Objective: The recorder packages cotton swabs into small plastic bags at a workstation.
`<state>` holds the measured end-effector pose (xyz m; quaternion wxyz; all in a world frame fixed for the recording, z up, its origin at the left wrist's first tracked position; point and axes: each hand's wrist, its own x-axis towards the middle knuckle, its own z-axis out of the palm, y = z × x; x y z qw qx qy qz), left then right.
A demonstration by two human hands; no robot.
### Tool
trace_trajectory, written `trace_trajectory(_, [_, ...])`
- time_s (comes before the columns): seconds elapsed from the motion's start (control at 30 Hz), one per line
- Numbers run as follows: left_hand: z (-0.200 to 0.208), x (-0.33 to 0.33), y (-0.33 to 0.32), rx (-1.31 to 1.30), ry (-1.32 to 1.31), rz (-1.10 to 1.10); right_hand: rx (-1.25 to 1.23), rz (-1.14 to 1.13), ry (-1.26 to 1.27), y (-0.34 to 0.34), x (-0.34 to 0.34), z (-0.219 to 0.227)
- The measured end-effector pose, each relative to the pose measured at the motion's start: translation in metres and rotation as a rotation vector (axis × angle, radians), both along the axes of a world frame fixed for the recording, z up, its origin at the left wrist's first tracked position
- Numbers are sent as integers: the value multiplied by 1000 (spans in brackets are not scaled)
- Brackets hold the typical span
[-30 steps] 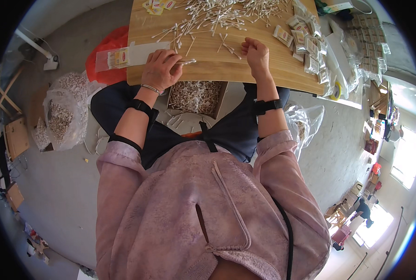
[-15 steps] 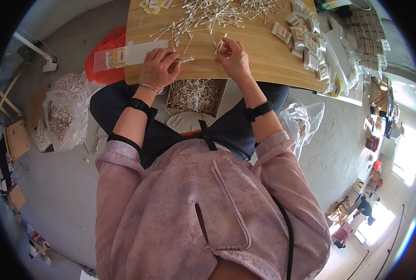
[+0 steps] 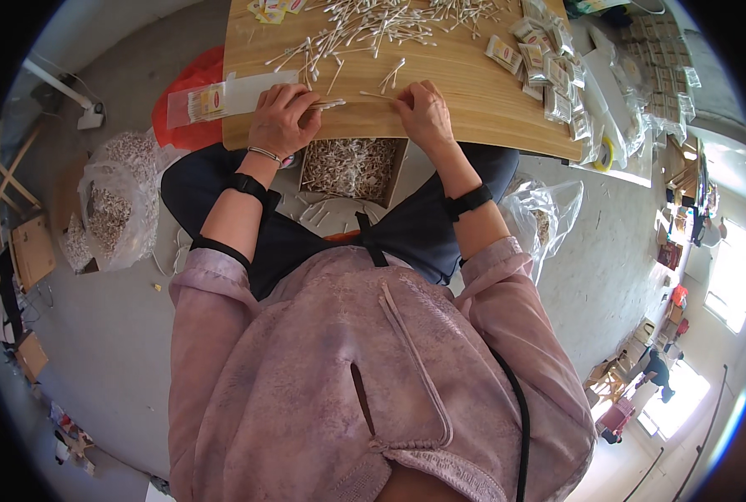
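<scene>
Small bundle of cotton swabs (image 3: 332, 105) at the near edge of the wooden table (image 3: 473, 117), white heads pointing right, other ends hidden under the left hand (image 3: 283, 119); that hand's fingers curl down over them, thumb closed in against the bundle. Single cotton swab (image 3: 377, 95) just right of it, tips apart, pinched at one end between thumb and fingertips of the right hand (image 3: 424, 110), free head toward the bundle. A few loose swabs (image 3: 392, 74) just above the right hand; a broad heap of swabs (image 3: 373, 27) farther back. Right side of table: pile of filled packets (image 3: 549, 71). Left side: flat clear packet (image 3: 207, 102) over a red bag (image 3: 191, 74). Below the table edge, between the knees, an open box (image 3: 401, 171) full of swabs. On the floor at left, a clear bag (image 3: 109, 213) of more swabs.
</scene>
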<state>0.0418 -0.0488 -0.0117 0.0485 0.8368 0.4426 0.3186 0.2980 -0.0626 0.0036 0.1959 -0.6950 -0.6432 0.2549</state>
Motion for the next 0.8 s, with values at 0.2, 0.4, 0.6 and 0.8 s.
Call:
trace_trajectory(0.2, [0, 0, -1, -1, 8, -3, 456, 197, -180, 21, -4, 1])
trace_trajectory(0.4, [0, 1, -1, 2, 14, -7, 351, 283, -129, 32, 14, -8])
trace_trajectory(0.6, [0, -1, -2, 10, 8, 3, 379, 263, -239, 26, -6, -3])
trace_trajectory(0.8, [-1, 2, -1, 6, 15, -13, 513, 549, -342, 41, -46, 2])
